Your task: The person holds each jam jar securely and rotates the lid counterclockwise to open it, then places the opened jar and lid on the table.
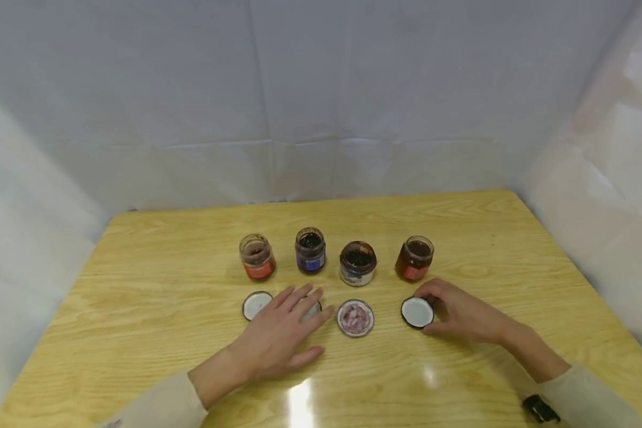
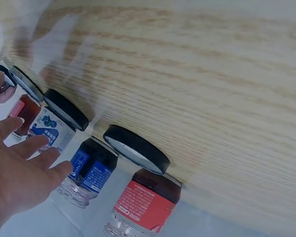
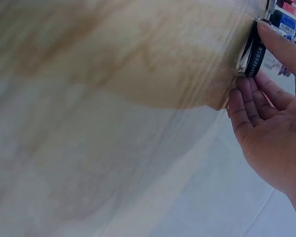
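Observation:
With thumb and fingers on opposite edges, my right hand [image 1: 460, 312] holds a jar lid [image 1: 417, 312], its white inside facing up. The right wrist view shows the lid's black rim [image 3: 256, 59] between thumb and fingers. My left hand [image 1: 278, 339] has its fingers spread above the second lid from the left [image 1: 311, 310], partly hiding it; in the left wrist view this hand [image 2: 19, 177] holds nothing. The leftmost lid [image 1: 257, 305] lies beside its fingers. A lid smeared with purple residue [image 1: 355, 318] lies between the two hands.
Behind the lids stand uncovered glass jars in a row: a red-labelled jar [image 1: 258, 258], a blue-labelled jar [image 1: 310, 252], a white-labelled jar [image 1: 358, 264] and another red-labelled jar [image 1: 414, 259]. The wooden table [image 1: 166, 267] meets white sheeting [image 1: 321, 107] at back and sides.

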Available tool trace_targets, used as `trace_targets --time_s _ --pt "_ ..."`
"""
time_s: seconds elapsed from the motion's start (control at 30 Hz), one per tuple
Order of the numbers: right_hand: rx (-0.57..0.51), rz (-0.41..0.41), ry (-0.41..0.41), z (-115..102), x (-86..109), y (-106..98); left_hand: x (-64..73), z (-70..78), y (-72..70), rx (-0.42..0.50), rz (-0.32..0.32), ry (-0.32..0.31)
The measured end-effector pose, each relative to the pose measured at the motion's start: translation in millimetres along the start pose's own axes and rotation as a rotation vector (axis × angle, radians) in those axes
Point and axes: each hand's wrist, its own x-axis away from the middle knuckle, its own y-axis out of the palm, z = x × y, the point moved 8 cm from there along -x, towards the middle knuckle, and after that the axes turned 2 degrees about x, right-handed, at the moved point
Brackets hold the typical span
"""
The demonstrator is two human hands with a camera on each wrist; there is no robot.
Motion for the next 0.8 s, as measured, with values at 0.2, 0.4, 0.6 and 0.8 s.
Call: trace_targets --time_s 0.2,0.4,0.6,0.8 --pt "-0.012 -0.004 0.0 -0.6 -0.4 1.3 3.7 -1.1 0.4 0.006 0.003 -0.007" --pt "0.012 0.003 -0.02 -0.9 0.4 -0.5 7.5 -1.8 1.4 0.006 -0.002 -0.006" --pt "0.008 0.004 0.011 2.6 4.7 -4.3 12.6 -4.1 -5.4 0.01 0.03 -0.034" --pt "0.014 0.027 0.075 8.6 14.0 -17.3 24.3 -16.1 -24.6 0.058 0.146 -0.138"
